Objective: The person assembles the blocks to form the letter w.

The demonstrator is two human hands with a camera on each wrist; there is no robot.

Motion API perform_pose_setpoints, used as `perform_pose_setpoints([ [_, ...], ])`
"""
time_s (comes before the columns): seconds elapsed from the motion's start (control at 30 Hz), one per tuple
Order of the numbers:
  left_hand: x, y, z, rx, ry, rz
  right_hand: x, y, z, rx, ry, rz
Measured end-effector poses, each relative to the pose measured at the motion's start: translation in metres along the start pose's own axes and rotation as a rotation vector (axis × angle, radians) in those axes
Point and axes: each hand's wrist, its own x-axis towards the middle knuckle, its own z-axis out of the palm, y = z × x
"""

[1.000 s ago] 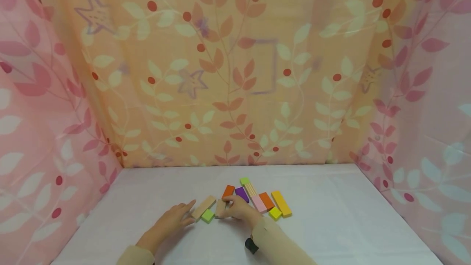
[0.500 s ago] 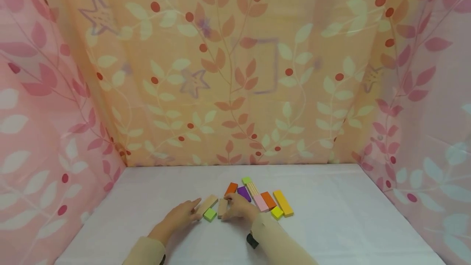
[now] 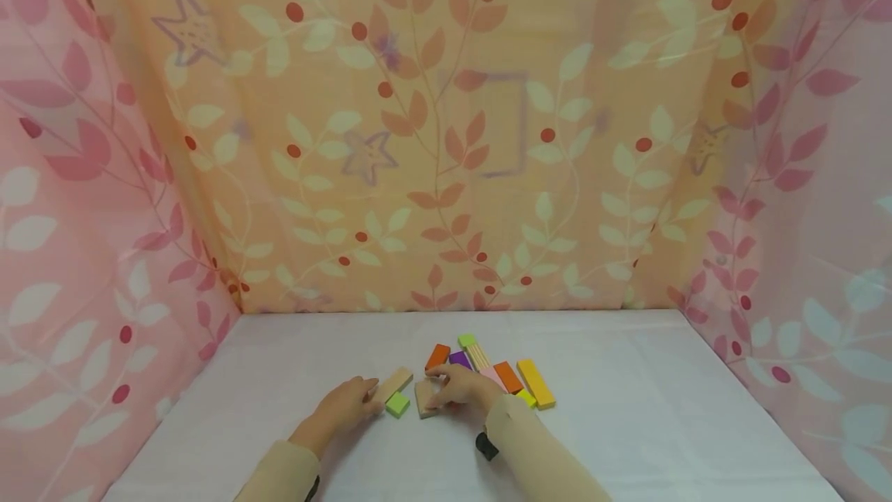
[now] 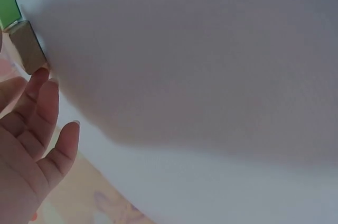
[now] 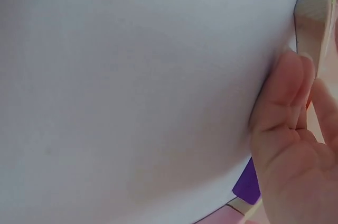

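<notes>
In the head view, my left hand (image 3: 346, 409) holds the near-left end of a long plain wooden block (image 3: 399, 382). Its fingertips meet that block's end in the left wrist view (image 4: 27, 48). A light green block (image 3: 398, 404) lies against the long block's near side. Just to the right, my right hand (image 3: 463, 387) grips a second plain wooden block (image 3: 423, 399) between fingers at its far end and thumb at its near end. That hand covers part of the block. In the right wrist view, the fingers lie along a wooden block (image 5: 312, 7).
Right of the hands lie an orange block (image 3: 437, 356), a purple block (image 3: 460, 361), a green block (image 3: 467, 340), a striped block (image 3: 478, 356), a pink block (image 3: 493, 376), another orange block (image 3: 508, 377), and yellow blocks (image 3: 535, 383). Patterned curtains (image 3: 446, 138) surround the white table (image 3: 627, 424).
My left hand has come closer round the long wooden block. The right hand has turned its wooden block slightly and now covers more of the purple, pink and small yellow blocks.
</notes>
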Motion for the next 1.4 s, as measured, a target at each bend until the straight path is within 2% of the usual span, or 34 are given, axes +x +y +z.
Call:
perform_pose_setpoints([
  [0.17, 0.002, 0.003, 0.002, 0.0, 0.003, -0.033, 0.002, 0.001, 0.003, 0.023, 0.044, 0.016],
  [0.33, 0.005, 0.008, 0.004, 0.018, 0.035, -0.058, 0.004, 0.0, 0.006, 0.06, 0.075, 0.052],
  [0.5, 0.004, 0.013, 0.004, 0.022, 0.07, -0.078, 0.004, -0.001, 0.006, 0.067, 0.08, 0.072],
  [0.7, 0.0, 0.012, 0.002, 0.042, 0.095, -0.101, 0.001, -0.002, 0.005, 0.053, 0.065, 0.059],
  [0.83, -0.007, 0.009, -0.001, 0.012, 0.129, -0.105, 0.0, -0.002, 0.003, 0.057, 0.058, 0.049],
  [1.0, -0.021, 0.004, -0.005, -0.001, 0.164, -0.058, 0.0, -0.003, 0.003, 0.058, 0.055, 0.053],
  [1.27, -0.049, 0.004, -0.008, -0.024, 0.136, -0.003, -0.001, -0.005, 0.003, 0.034, 0.056, 0.063],
  [1.4, -0.062, 0.006, -0.002, -0.02, 0.081, 0.04, 0.001, -0.002, 0.004, 0.008, 0.057, 0.052],
])
